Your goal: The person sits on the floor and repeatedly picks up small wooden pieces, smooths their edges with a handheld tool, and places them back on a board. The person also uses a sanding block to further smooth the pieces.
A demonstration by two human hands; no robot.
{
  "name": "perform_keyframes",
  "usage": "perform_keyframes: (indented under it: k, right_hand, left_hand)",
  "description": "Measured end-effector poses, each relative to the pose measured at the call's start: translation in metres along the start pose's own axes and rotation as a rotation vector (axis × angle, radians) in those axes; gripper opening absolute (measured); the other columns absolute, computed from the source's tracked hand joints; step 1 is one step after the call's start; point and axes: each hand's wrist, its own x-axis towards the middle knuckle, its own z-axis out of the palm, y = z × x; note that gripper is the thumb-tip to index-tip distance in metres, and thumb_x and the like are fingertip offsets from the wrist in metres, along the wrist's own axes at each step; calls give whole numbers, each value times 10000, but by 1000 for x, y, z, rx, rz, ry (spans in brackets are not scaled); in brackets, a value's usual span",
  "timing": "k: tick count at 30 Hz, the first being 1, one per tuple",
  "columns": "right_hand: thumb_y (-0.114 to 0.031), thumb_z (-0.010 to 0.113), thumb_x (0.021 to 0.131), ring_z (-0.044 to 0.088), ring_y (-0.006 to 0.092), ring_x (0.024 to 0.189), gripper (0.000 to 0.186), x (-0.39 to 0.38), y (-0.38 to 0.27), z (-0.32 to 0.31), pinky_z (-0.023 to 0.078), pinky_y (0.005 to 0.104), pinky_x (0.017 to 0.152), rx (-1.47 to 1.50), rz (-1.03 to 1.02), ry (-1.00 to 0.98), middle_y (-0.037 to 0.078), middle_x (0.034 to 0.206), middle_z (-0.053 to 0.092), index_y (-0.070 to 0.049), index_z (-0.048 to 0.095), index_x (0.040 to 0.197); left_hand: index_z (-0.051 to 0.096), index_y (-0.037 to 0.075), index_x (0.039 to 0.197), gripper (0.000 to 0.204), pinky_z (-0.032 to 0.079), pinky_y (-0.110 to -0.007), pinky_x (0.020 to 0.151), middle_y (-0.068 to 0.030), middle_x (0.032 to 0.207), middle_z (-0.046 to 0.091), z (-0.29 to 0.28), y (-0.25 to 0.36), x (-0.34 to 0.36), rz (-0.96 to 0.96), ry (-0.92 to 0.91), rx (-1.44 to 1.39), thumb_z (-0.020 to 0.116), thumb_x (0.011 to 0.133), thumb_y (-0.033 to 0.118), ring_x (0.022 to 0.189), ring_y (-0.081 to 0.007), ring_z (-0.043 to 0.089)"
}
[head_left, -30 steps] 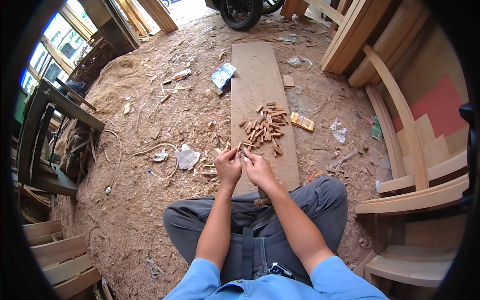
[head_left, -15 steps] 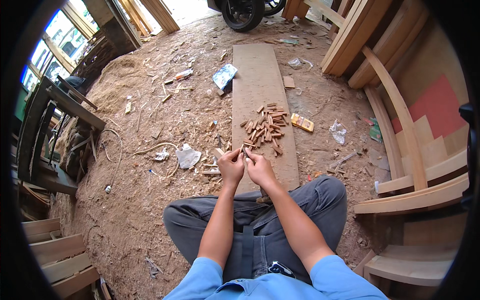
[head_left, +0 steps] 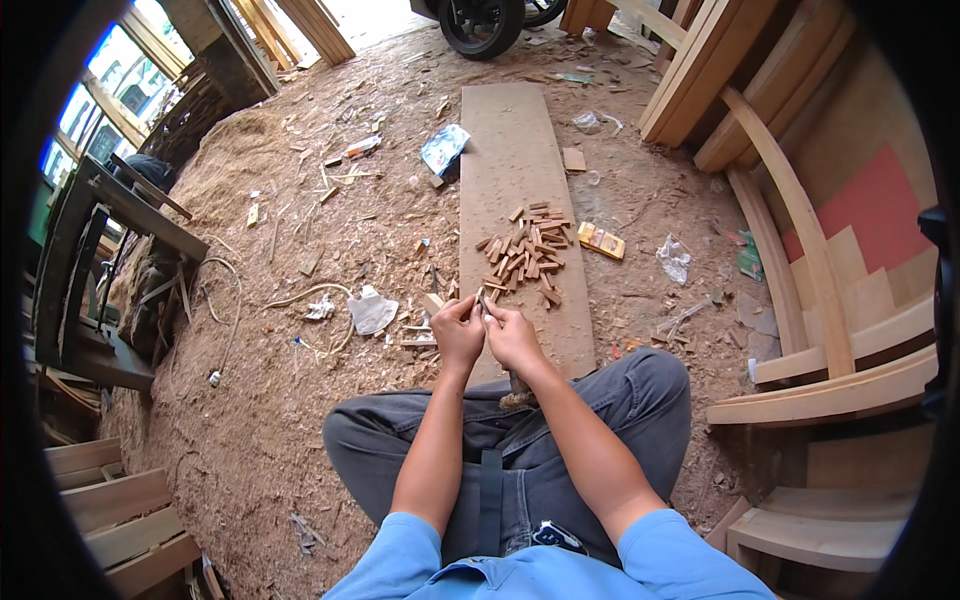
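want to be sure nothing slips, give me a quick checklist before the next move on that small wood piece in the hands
1. Both hands on the small wood piece: left hand and right hand pinch it together, ok.
2. Grip firmness: cannot tell, piece too small.
3. Pile of wood pieces close ahead on the board: ok.
4. Board lying flat on the sawdust floor: ok.
5. Any tool in hand: cannot tell.

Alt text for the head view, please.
A seated person's left hand and right hand meet over a small wooden piece, above a long board bearing a pile of wood bits, amid a sawdust floor.
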Motion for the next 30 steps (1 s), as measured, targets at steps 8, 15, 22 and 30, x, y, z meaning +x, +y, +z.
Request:
perform_keyframes:
  k: [8, 15, 22, 30]
  right_hand:
    - [-198, 523, 970, 628, 170, 595, 411, 27, 22, -1, 508, 344, 606, 41, -35, 226, 165, 770, 702, -103, 570, 1366]
    - [-211, 569, 963, 590, 131, 613, 413, 17, 17, 6, 494, 312, 624, 98, -77, 165, 127, 841, 718, -142, 577, 1369]
    - [-221, 578, 937, 680, 229, 778, 429, 4, 5, 3, 528, 350, 758, 5, -65, 18, 219, 1102, 684, -171, 582, 1363]
    - [-108, 549, 860, 699, 252, 664, 719, 13, 9, 1, 534, 370, 577, 291, 208, -66, 206, 827, 688, -112, 308, 1537]
  left_hand:
    - [743, -34, 979, 200, 539, -296, 665, -159, 779, 708, 17, 5, -16, 112, -17, 20, 713, 799, 46, 704, -215, 700]
    - [740, -46, 989, 216, 535, -283, 678, -144, 825, 738, 7, -7, -7, -192, 69, -130, 730, 836, 106, 704, -170, 695]
    - [721, -60, 1049, 218, 539, -251, 716, -110, 894, 741, 11, -20, 1, -294, 41, -234, 706, 873, 68, 776, -114, 678]
    - [726, -49, 1048, 227, 541, -259, 746, -112, 906, 743, 12, -24, 1, -367, -20, -215, 721, 862, 82, 803, -132, 690]
